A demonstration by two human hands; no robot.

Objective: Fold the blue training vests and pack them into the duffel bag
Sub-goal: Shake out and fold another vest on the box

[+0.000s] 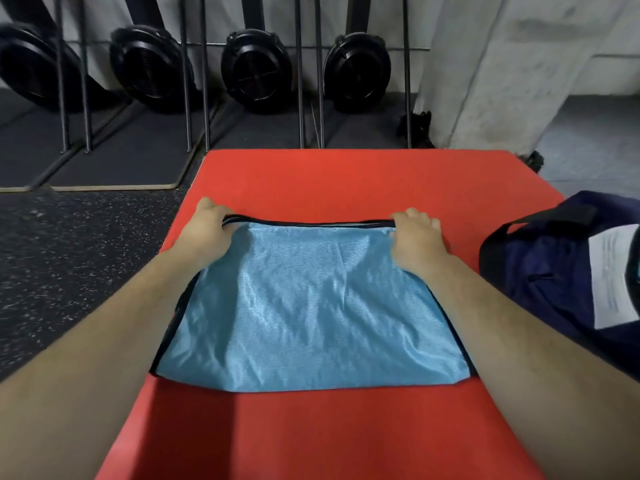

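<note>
Shiny blue vest (304, 306) (dark-trimmed, rectangular): left grip (207, 227), right grip (417, 234) pinch far corners.

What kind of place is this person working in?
Most likely a gym or training hall: what look like upright rowing machines with black fan flywheels stand in a row, the floor is speckled black rubber, and the blue vest lies on a red padded mat.

You have a shiny light-blue vest (304, 306) with dark edging on a red mat (346, 178). To its right sits a navy duffel bag (554, 271); left, black floor (69, 254) speckled white.
</note>
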